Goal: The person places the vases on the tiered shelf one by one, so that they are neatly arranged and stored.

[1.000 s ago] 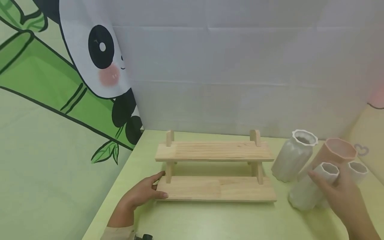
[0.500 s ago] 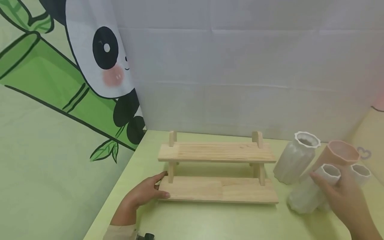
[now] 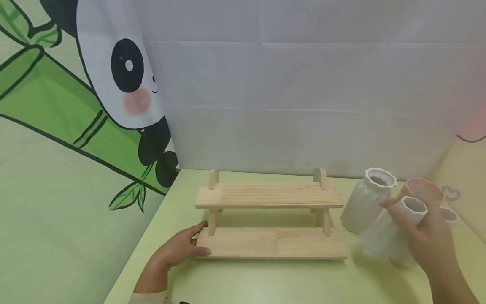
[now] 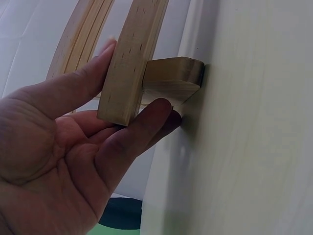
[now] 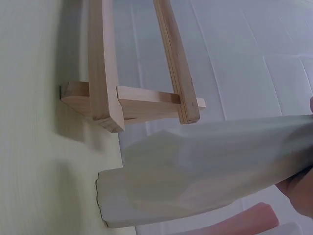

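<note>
In the head view, a two-tier wooden stand [image 3: 271, 242] rests on the table. My left hand [image 3: 180, 249] grips the left end of its lower board, thumb on top; the left wrist view shows the fingers curled under the board [image 4: 124, 73]. At the right, my right hand [image 3: 429, 240] holds a white faceted vase [image 3: 379, 238] near its rim, its base tilted left and its shadow apart below it. In the right wrist view the held vase [image 5: 195, 169] is blurred and lies across the frame, beside the stand's end [image 5: 105, 73].
Beyond the held vase stand a white vase with a scalloped rim [image 3: 366, 204] and a pink vase [image 3: 425, 189]. Another white vase [image 3: 450, 214] is partly hidden by my right hand. A pale sheet [image 3: 284, 97] closes off the back of the table; a panda-print cloth [image 3: 95, 139] hangs left.
My right hand has raised the white vase and moved it slightly left; its base has come away from the table. My left hand keeps its hold on the stand. The head view has shifted slightly.
</note>
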Tool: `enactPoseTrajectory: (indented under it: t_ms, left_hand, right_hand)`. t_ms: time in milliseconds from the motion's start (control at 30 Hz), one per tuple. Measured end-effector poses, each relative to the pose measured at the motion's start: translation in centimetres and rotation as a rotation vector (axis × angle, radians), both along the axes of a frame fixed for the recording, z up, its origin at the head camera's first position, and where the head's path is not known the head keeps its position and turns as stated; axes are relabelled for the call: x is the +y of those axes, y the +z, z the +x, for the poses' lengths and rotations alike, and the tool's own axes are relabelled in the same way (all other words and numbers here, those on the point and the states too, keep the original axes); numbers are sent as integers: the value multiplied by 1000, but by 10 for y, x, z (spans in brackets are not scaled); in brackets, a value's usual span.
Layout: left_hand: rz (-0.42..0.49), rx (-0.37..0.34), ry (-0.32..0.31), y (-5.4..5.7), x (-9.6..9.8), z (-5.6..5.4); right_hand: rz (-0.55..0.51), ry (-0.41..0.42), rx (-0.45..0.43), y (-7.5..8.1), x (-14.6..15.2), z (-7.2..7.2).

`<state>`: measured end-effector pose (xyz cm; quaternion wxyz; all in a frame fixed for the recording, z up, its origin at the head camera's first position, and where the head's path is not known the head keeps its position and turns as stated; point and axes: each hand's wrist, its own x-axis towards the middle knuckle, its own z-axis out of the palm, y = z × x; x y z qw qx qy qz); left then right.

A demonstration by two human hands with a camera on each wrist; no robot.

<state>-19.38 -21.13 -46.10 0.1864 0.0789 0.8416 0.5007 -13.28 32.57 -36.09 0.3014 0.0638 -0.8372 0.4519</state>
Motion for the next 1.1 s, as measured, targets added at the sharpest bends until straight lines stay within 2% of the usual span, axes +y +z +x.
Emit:
enactPoseTrajectory:
  t_ms: [100,167,233,333,533,767,967,1100]
  left_hand:
    - [-17,3,10,0,-1,1]
    - [-21,1,13,0,-1,1]
    - [-22,0,13,0,-1,2]
    - [-13,-3,6,1,-2,2]
    - [-2,-1,-7,1,-4,2]
    - [-25,9,0,4,-3,4]
    - [-22,5,0,6,-2,4]
    - [-28,8,6,5,0,3]
  right_hand:
    - [-49,12,-24,4,-9,-1]
    - [-64,-9,-61,6,-15,0]
    - [-38,-32,-80,8,-21,-1]
    - [-36,-22,-79,10,-29,-5]
    - [-143,159,-6,11,-39,-11]
    - [-94,151,3,16,-54,-15]
    - [-259,360,64,14,-65,-20]
    - [-280,424,98,12,-70,-23]
